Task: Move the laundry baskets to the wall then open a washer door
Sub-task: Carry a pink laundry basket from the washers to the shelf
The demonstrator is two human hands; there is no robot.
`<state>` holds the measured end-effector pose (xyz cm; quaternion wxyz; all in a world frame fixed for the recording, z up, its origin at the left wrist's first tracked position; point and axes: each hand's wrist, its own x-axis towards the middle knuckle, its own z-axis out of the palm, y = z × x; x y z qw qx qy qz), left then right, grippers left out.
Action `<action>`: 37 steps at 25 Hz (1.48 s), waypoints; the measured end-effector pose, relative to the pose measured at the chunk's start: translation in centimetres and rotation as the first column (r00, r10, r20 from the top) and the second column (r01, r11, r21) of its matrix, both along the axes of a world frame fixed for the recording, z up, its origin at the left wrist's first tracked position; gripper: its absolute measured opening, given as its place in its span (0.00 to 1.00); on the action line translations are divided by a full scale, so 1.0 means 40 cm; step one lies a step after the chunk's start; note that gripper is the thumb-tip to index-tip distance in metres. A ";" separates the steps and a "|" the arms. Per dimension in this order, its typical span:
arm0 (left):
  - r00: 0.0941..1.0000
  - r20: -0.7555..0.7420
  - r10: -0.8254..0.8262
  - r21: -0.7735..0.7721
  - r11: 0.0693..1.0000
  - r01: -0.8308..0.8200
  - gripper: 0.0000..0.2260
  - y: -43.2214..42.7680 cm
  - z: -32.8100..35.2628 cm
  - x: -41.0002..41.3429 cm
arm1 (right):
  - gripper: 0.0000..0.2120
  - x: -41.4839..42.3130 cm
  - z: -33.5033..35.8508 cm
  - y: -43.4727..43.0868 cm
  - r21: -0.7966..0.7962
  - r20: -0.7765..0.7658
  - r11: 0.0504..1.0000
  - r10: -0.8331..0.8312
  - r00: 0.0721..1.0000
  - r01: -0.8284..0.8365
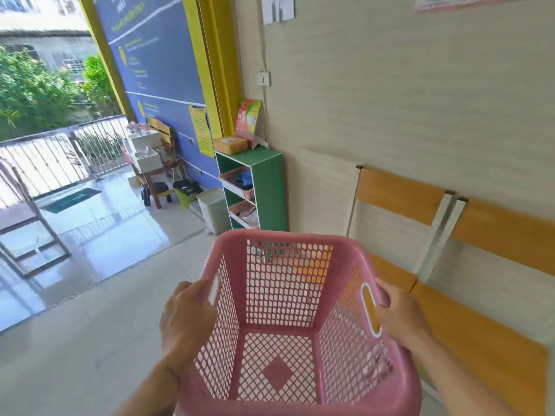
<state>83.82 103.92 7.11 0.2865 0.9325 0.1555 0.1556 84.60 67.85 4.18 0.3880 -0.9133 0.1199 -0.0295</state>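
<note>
Pale tiled floor (99, 340) below pink basket (285, 250), wooden bench (468, 331) along wall (390, 100)

This looks like a self-service laundry shop open to the street. A large blue instruction board (156, 55) with yellow trim covers one wall, wooden waiting chairs (399, 202) line another, and a green shelf (267, 181) holds small baskets and a detergent packet (248, 118). A pink laundry basket (288, 295) is carried over the tiled floor (75, 349).
</note>
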 end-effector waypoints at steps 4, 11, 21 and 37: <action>0.998 0.009 0.055 -0.038 0.998 -0.055 0.22 0.099 0.024 0.216 | 0.31 0.241 0.028 0.097 -0.018 -0.040 1.000 0.013 0.999 -0.014; 0.999 -0.011 -0.036 -0.075 0.997 0.035 0.21 0.312 -0.047 0.665 | 0.32 0.596 -0.007 0.297 -0.060 -0.080 0.997 -0.057 0.995 0.052; 0.909 -0.115 -0.401 -0.001 0.915 0.404 0.29 0.421 -0.157 1.346 | 0.34 0.973 -0.136 0.506 -0.043 -0.176 0.904 -0.426 0.887 0.426; 0.599 -0.444 -0.667 -0.290 0.739 0.608 0.37 0.185 -0.726 2.105 | 0.33 1.550 -0.648 0.458 -0.030 -0.492 0.682 -0.647 0.583 0.731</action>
